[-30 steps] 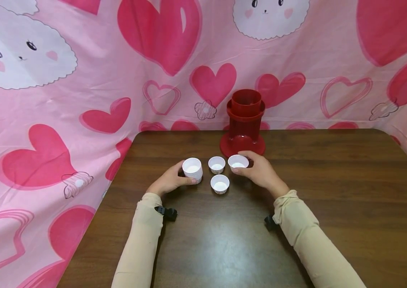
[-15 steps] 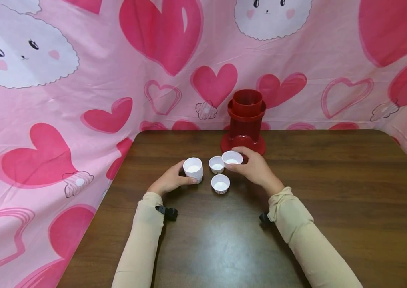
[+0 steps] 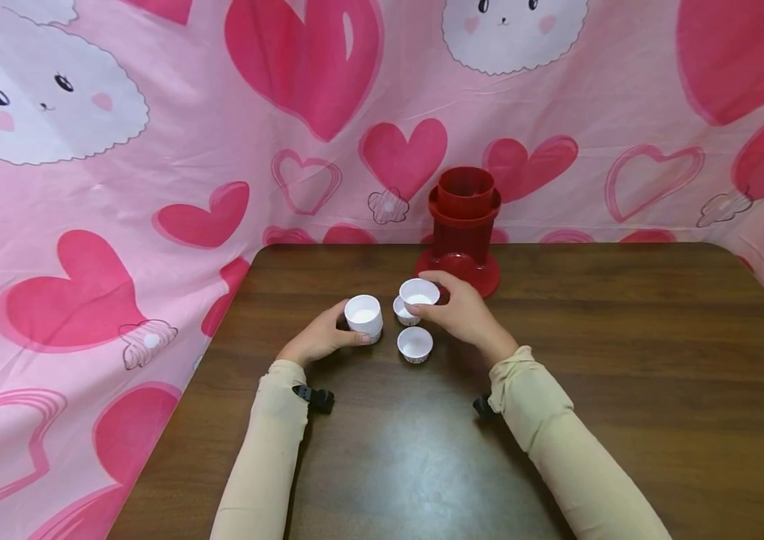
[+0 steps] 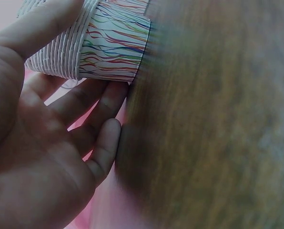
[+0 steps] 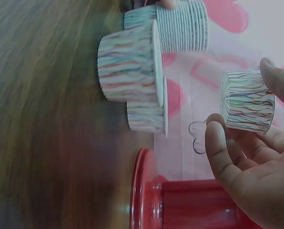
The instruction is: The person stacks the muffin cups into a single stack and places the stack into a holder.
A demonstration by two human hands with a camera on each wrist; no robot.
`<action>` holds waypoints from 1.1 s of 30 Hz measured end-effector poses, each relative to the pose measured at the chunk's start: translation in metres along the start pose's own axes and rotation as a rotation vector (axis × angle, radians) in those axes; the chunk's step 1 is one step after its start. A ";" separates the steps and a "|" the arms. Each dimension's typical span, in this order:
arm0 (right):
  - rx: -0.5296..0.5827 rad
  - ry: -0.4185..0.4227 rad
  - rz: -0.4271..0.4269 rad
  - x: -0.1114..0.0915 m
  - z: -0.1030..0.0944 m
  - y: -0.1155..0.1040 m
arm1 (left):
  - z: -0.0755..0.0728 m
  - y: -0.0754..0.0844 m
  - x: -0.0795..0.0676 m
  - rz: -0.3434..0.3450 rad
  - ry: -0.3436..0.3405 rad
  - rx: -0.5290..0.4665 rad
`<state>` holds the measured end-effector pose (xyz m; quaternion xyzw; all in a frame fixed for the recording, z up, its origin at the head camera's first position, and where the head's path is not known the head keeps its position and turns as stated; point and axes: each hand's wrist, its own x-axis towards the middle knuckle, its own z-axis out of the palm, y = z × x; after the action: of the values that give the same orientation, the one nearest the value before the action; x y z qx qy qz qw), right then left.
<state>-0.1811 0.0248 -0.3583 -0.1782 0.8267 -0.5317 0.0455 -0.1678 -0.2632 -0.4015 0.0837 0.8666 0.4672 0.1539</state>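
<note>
One table [image 3: 625, 360]: a red stand [image 3: 464, 225] at its far edge; nearer its left edge, the left hand [image 3: 317, 336] grips a cup stack [image 3: 364, 316], long axis vertical; the right hand [image 3: 466, 309] pinches a raised cup [image 3: 419, 291], mouth up, apparently over a standing cup [image 3: 407, 319]. Transfer seems in hand, calling for level lowering.

Head view, farthest, looks forward-down from above and behind fingers [image 3: 353, 340]; wrist views, close, turned sideways, face along fingers, sharing cup stack [image 5: 182, 28] in left fingers [image 4: 108, 140].
</note>
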 end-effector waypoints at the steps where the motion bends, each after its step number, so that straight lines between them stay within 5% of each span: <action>1: 0.002 -0.003 -0.004 0.001 0.002 -0.001 | 0.000 0.000 0.000 0.004 0.000 0.001; 33: 0.043 -0.081 -0.049 0.023 0.052 -0.022 | -0.001 -0.001 0.000 0.014 -0.015 0.008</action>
<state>-0.1832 -0.0358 -0.3588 -0.2189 0.8079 -0.5427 0.0697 -0.1684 -0.2650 -0.4020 0.0939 0.8667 0.4641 0.1567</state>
